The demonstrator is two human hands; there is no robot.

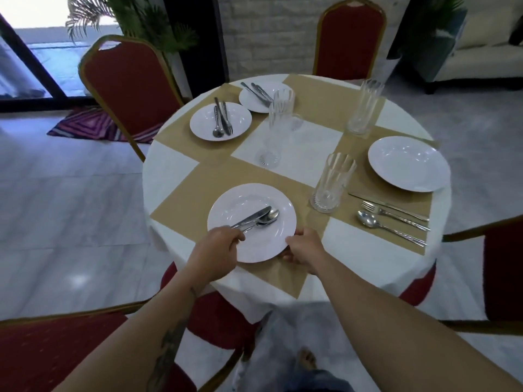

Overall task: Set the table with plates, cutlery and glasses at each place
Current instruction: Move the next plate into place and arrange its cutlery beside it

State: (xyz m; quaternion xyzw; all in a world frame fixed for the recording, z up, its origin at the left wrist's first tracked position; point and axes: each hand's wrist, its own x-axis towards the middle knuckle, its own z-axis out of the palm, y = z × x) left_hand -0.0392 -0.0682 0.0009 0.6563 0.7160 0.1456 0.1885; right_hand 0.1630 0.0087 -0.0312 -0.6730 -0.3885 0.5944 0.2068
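Both forearms reach in from bottom of frame. Left hand (218,247) closed on handles of cutlery bundle (254,217), which lies across near plate (252,222) w/ tips pointing right. Right hand (304,246) grips same plate's right rim, fingers curled under edge. Plate sits on tan placemat (198,193) at near side of round table (169,171). Right place: empty plate (409,164), knife, fork, spoon (390,224) laid beside it, glass (332,182) adjacent.

White near plate (252,222) on tan mat, bundled cutlery (256,217) across it
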